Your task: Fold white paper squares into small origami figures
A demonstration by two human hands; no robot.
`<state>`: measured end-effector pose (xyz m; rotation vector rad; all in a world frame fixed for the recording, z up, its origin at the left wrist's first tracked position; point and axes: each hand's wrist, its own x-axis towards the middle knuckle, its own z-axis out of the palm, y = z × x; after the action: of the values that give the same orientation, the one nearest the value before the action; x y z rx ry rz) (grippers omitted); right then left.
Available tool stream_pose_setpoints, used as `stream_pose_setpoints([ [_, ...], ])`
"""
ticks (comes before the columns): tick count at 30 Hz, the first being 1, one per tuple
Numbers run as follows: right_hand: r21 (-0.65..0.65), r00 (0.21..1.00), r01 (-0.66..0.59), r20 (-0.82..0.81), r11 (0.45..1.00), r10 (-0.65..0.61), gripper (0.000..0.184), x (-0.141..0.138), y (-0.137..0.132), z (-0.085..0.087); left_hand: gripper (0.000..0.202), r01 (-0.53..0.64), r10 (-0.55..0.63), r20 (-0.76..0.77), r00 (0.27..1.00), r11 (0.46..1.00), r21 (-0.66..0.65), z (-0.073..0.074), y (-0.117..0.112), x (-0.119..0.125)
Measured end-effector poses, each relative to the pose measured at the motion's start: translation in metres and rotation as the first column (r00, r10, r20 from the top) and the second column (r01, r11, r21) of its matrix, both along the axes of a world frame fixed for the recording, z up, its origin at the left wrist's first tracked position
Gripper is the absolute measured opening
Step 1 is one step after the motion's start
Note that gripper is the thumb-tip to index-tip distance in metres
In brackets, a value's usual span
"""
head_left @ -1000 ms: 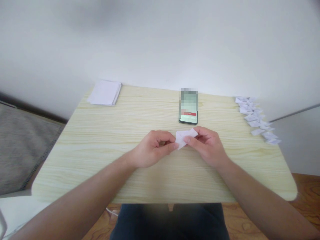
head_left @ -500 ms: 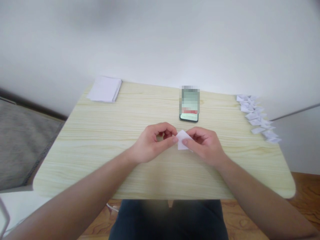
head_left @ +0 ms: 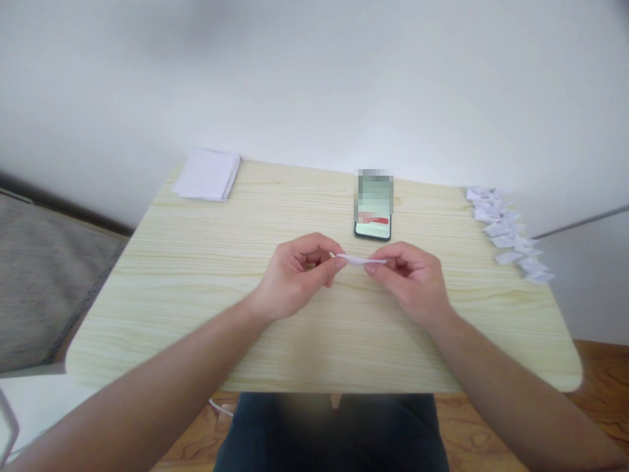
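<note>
Between my hands a small piece of folded white paper is held up, seen nearly edge-on as a thin strip. My left hand pinches its left end between thumb and fingertips. At the other end, my right hand grips it the same way, thumb toward me. Both hands are above the middle of the table, just in front of a phone that lies with its screen lit and partly blurred out. The paper's underside and its folds are hidden.
A stack of white paper sheets lies at the table's back left. Along the right edge runs a row of several small folded paper pieces. The pale wooden table meets a white wall behind.
The paper has tipped from showing a flat, pointed face to lying nearly edge-on. My hands have moved slightly apart, and the left thumb and fingers now pinch its left end.
</note>
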<state>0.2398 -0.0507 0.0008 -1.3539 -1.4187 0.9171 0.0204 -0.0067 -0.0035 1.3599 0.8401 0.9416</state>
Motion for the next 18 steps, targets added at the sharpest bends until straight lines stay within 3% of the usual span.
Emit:
stream_pose_setpoints([
  [4,-0.066,0.98,-0.096,-0.184,0.993,0.083,0.015,-0.0014,-0.0015,0.0006,0.016,-0.011,0.011,0.044,0.999,1.0,-0.006,0.0017,-0.0007,0.0014],
  [8,-0.044,0.946,-0.151,-0.296,0.988,0.132,0.017,-0.0021,-0.0007,-0.0021,0.014,-0.012,0.011,0.054,0.998,0.999,0.032,-0.0007,0.001,0.0008],
  [13,-0.05,0.945,-0.16,-0.297,0.986,0.139,0.032,-0.0023,0.0007,-0.0051,0.018,0.024,-0.026,0.019,0.999,0.996,0.081,-0.0032,0.002,-0.0005],
  [18,-0.046,0.956,-0.165,-0.252,0.985,0.148,0.027,-0.0034,0.0002,-0.0021,0.016,0.013,-0.012,-0.009,1.0,0.997,0.073,-0.0016,0.0011,0.0001],
])
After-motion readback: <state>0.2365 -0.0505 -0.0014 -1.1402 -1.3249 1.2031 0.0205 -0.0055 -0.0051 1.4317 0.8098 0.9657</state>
